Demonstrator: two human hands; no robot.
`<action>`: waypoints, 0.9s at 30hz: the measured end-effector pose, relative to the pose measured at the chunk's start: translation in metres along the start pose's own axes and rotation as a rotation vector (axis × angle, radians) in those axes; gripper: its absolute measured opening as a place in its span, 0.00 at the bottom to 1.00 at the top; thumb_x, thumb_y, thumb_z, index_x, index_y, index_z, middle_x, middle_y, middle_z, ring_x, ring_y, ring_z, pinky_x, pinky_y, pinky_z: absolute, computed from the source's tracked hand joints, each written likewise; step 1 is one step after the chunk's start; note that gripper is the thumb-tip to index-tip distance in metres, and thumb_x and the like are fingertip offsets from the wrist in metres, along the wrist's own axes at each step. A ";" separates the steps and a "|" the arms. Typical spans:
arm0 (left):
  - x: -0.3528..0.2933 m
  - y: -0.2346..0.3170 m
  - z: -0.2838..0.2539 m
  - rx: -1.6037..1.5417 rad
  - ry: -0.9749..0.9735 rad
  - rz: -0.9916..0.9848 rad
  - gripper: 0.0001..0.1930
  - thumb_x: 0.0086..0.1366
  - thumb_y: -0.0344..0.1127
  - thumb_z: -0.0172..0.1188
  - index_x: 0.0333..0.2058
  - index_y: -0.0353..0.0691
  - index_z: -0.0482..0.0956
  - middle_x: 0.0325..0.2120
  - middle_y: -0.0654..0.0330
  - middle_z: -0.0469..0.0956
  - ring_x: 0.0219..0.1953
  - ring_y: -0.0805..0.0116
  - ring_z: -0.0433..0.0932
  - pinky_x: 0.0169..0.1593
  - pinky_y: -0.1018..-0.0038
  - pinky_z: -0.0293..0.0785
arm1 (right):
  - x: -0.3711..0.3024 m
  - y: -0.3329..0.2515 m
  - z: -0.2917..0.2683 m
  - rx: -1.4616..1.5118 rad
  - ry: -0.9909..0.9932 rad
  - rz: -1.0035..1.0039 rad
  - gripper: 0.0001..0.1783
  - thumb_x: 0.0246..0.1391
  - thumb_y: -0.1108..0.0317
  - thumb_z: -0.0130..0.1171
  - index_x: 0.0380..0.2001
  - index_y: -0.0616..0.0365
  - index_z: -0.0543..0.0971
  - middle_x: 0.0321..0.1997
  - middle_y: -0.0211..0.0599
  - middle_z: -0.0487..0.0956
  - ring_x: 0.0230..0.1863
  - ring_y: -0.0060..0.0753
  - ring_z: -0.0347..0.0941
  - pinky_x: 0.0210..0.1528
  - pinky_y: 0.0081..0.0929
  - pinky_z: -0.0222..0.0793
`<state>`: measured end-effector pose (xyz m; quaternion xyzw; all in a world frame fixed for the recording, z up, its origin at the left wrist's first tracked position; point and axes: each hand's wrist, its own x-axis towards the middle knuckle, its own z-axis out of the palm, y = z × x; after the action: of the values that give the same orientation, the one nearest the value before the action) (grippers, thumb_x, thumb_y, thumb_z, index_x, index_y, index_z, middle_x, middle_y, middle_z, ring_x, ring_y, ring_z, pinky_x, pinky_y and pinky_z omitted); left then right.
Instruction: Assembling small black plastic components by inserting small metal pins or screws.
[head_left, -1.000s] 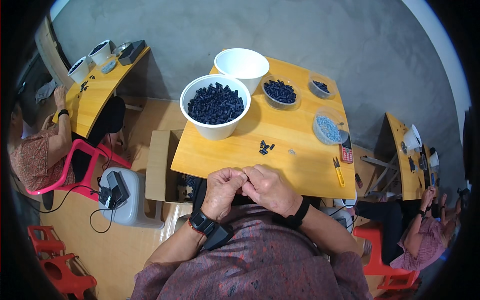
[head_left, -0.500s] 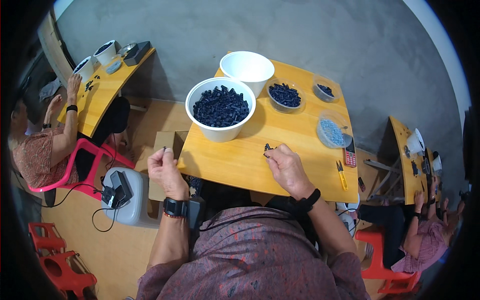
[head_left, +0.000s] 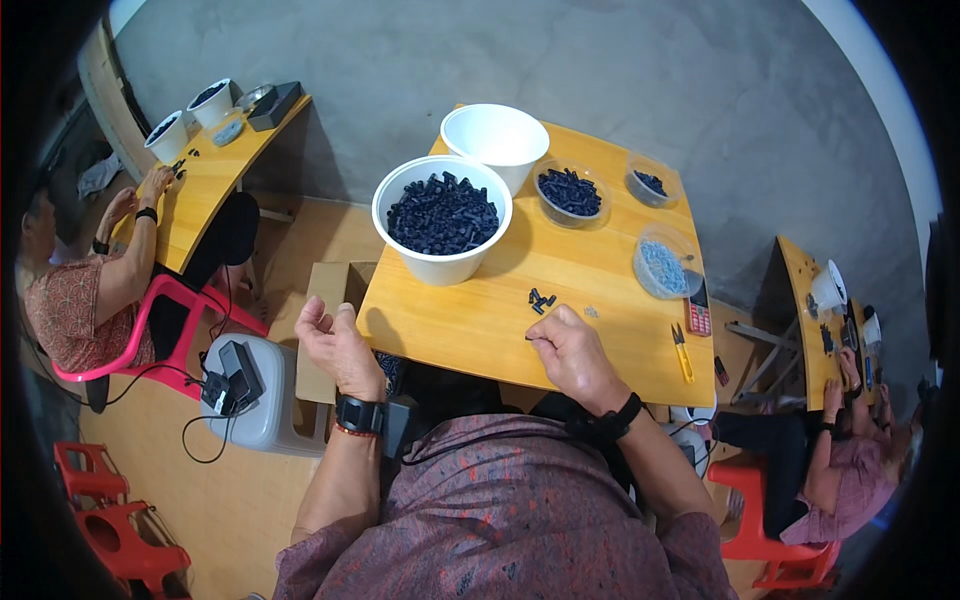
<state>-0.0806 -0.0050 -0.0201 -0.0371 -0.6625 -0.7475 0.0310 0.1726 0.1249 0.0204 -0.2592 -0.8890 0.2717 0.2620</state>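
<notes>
My left hand [head_left: 342,345] is off the table's left front edge, palm up with thumb and fingers apart, and nothing shows in it. Over the front of the wooden table [head_left: 450,335], my right hand [head_left: 572,350] is pinched closed, with a small dark piece [head_left: 529,338] just showing at the fingertips. Beyond that hand lie several loose black cylindrical pieces [head_left: 541,301]. Next to them is a little cluster of tiny pale pieces [head_left: 591,311]. A white tub [head_left: 440,268] full of similar black pieces stands farther left.
Behind the full tub stands a second white tub [head_left: 497,135]. Clear bowls hold black pieces [head_left: 570,190] and pale blue bits [head_left: 662,266]. Yellow-handled snips [head_left: 683,355] and a red phone [head_left: 698,318] lie right. A cardboard box [head_left: 318,370] and grey stool [head_left: 262,385] are left. People sit at side tables.
My left fingers have spread apart, and the dark piece once between them is gone. My right hand has shifted slightly down and left, uncovering the loose black pieces and pale cluster.
</notes>
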 end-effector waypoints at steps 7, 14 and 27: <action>-0.054 0.031 0.004 -0.153 -0.526 0.142 0.14 0.66 0.22 0.59 0.50 0.35 0.74 0.42 0.61 0.76 0.43 0.76 0.74 0.51 0.78 0.72 | -0.009 -0.005 0.000 -0.003 0.056 -0.067 0.06 0.57 0.81 0.59 0.38 0.63 0.77 0.36 0.45 0.75 0.37 0.49 0.76 0.41 0.34 0.72; -0.082 0.038 0.006 -0.114 -1.217 -0.259 0.12 0.67 0.25 0.62 0.49 0.32 0.77 0.37 0.64 0.81 0.40 0.77 0.78 0.48 0.79 0.76 | -0.017 -0.020 -0.003 0.295 0.091 0.043 0.06 0.57 0.82 0.61 0.37 0.64 0.77 0.37 0.38 0.76 0.36 0.31 0.74 0.41 0.25 0.71; -0.090 0.039 0.009 -0.205 -1.299 -0.296 0.09 0.66 0.24 0.65 0.43 0.33 0.78 0.37 0.63 0.81 0.40 0.79 0.78 0.46 0.80 0.77 | -0.023 -0.025 0.007 0.776 0.050 0.193 0.07 0.59 0.81 0.62 0.38 0.63 0.76 0.37 0.33 0.79 0.38 0.20 0.77 0.41 0.22 0.76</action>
<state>0.0131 -0.0010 0.0104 -0.3908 -0.4704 -0.6289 -0.4800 0.1773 0.0905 0.0237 -0.2300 -0.6851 0.6044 0.3354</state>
